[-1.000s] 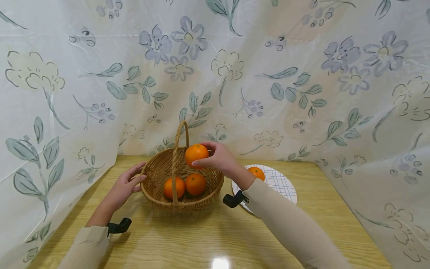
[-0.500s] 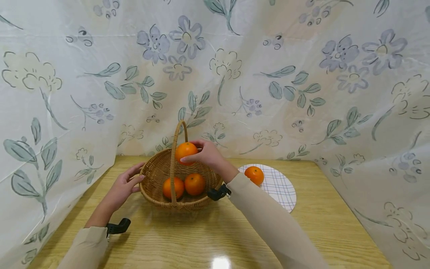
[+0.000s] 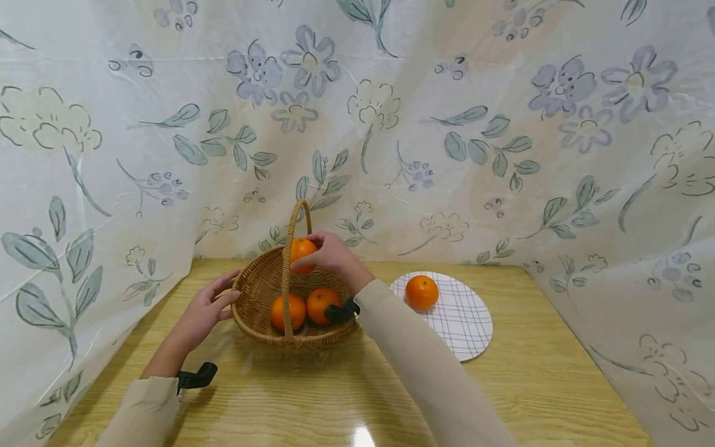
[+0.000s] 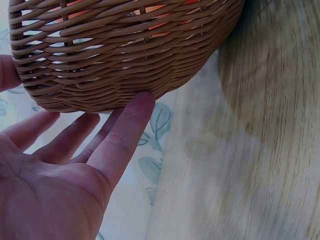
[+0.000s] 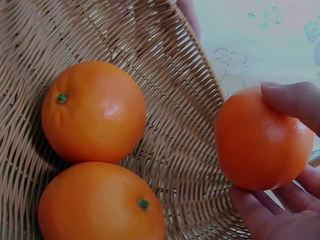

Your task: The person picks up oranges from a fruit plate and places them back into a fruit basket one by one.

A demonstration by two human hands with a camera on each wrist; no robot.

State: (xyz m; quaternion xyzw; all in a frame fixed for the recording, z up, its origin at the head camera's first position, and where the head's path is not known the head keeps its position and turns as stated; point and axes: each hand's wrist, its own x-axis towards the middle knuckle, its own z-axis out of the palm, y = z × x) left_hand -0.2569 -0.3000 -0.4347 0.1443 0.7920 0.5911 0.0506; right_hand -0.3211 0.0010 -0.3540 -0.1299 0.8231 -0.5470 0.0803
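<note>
A wicker basket (image 3: 254,310) with a tall arched handle stands on the table. Two oranges lie side by side inside it, one left orange (image 3: 280,313) and one right orange (image 3: 319,304). My right hand (image 3: 335,257) grips another orange (image 5: 265,140) above the basket's far part, thumb on one side and fingers beneath. In the head view the handle partly covers this held orange. At the basket's left side my left hand (image 3: 203,307) touches the wickerwork with extended fingers (image 4: 122,142), its palm showing in the left wrist view.
To the right lies a round white board or plate with blue checks (image 3: 463,316), bearing one more orange (image 3: 421,293). A floral sheet (image 3: 380,124) hangs behind and beside the wooden table (image 3: 279,397). The basket handle rises next to my right hand.
My right hand has carried the held orange leftward, close behind the basket handle. The orange on the checked plate has come fully into sight. My left hand stays at the basket's side.
</note>
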